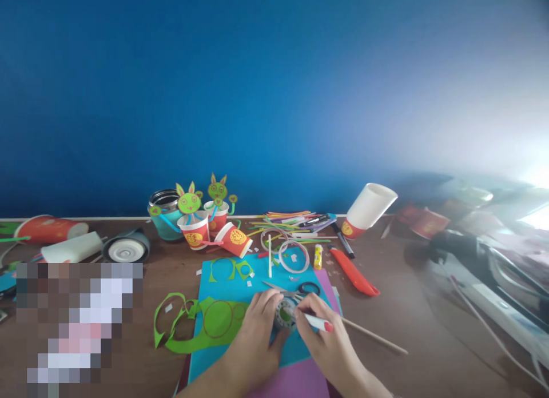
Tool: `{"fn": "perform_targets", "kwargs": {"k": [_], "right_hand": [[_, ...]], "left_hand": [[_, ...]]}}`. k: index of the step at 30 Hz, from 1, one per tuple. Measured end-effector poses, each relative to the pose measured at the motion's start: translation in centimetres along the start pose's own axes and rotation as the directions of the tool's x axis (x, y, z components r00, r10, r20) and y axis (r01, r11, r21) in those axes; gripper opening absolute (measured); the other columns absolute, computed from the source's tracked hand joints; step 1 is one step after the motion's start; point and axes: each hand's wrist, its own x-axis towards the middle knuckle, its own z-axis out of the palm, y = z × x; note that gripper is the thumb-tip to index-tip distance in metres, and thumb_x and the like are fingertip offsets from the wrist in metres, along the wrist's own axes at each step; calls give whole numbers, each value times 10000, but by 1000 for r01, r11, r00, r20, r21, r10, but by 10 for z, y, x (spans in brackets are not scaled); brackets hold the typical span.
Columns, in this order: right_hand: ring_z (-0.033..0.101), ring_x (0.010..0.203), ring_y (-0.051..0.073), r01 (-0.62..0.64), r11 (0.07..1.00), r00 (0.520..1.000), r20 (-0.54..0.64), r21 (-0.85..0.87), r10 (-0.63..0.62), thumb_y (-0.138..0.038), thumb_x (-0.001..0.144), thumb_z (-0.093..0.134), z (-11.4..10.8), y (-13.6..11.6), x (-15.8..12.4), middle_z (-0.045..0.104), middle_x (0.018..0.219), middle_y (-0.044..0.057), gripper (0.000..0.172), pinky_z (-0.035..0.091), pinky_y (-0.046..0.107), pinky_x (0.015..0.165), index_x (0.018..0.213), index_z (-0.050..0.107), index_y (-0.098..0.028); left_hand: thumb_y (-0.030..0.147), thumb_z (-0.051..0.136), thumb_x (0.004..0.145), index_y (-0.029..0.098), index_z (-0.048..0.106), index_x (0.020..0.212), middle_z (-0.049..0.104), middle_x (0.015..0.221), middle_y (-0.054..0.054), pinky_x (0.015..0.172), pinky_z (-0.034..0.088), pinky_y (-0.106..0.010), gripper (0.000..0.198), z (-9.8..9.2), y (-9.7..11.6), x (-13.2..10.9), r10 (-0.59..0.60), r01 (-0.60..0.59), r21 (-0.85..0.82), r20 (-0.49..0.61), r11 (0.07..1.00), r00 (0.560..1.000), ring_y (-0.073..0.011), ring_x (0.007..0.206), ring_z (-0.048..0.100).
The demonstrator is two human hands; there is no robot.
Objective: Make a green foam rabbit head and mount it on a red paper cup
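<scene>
As the left hand steadies a grey ring and the right hand grips a red-ended marker, one slip could jog the nearby scissors!

Scissors lie just beyond the left hand and right hand, a stick to the latter's right. Paper extends left of the left hand, cups farther behind.

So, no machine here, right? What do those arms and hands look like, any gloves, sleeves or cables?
No machine: these are a person's own hands. The left hand and right hand are ungloved. Both forearms are bare as far as they show, with no sleeve, watch, cable or marking visible.
</scene>
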Motion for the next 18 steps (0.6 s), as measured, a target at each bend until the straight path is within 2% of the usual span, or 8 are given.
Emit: {"fn": "perform_targets", "kwargs": {"k": [8, 13, 18], "right_hand": [[520, 643, 157, 32, 999, 999, 12, 16, -33, -274, 882, 406, 4, -6, -1, 515, 669, 9, 220, 417, 241, 569, 675, 439, -209], [472, 590, 137, -63, 991, 996, 63, 120, 56, -307, 878, 411, 4, -3, 1, 469, 636, -18, 225, 390, 231, 537, 679, 440, -205], [395, 529, 106, -181, 960, 971, 194, 215, 139, -267, 844, 422, -1, 2, 17, 397, 561, -57, 210, 334, 212, 497, 645, 417, -201]], "left_hand": [[104, 472, 805, 184, 297, 1263, 468, 1247, -141, 984, 366, -509, 497, 0, -1, 0, -18, 18, -8, 32, 1000, 999, -268, 1179, 435], [90, 481, 782, 180, 319, 1248, 471, 1246, -137, 995, 344, -525, 501, 0, 1, 2, -59, 59, -12, 47, 998, 997, -277, 1184, 430], [92, 502, 768, 162, 377, 1219, 497, 1219, -139, 986, 354, -516, 473, -4, 7, 5, -119, 121, -32, 70, 992, 990, -271, 1144, 451]]}}
